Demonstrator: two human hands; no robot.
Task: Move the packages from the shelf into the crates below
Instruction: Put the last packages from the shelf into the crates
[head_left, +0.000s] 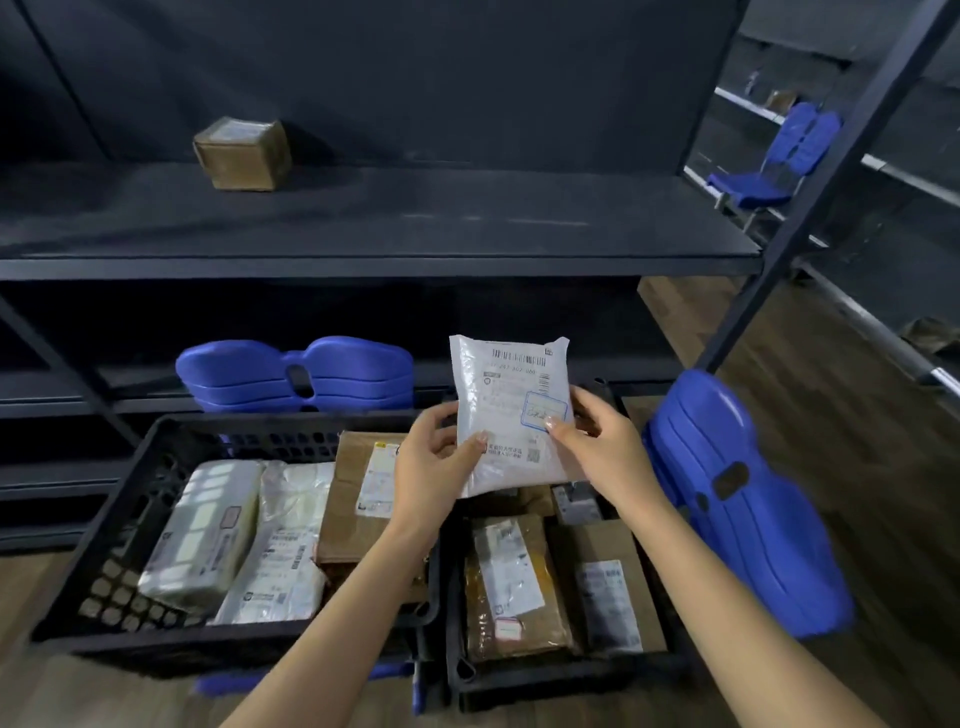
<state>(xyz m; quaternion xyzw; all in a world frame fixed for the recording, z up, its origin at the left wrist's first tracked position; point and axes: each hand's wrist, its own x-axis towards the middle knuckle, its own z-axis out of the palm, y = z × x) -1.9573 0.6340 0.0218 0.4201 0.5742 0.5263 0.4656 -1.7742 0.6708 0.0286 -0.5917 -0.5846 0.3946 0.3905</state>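
Dark shelving (363, 228) faces you, one brown box (241, 153) on it. Your left hand (431, 467) and right hand (602, 447) each pinch the white package (511, 410), upright above the parcel-filled left crate (135, 483) and right crate (519, 686).

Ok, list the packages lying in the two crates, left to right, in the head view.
In the left crate: cream padded parcel, white plastic mailer, brown cardboard box; in the right crate: brown taped parcel, flat labelled box.

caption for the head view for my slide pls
Both hands, left hand and right hand, hold a white mailer above two black crates; one cardboard box remains on the shelf.
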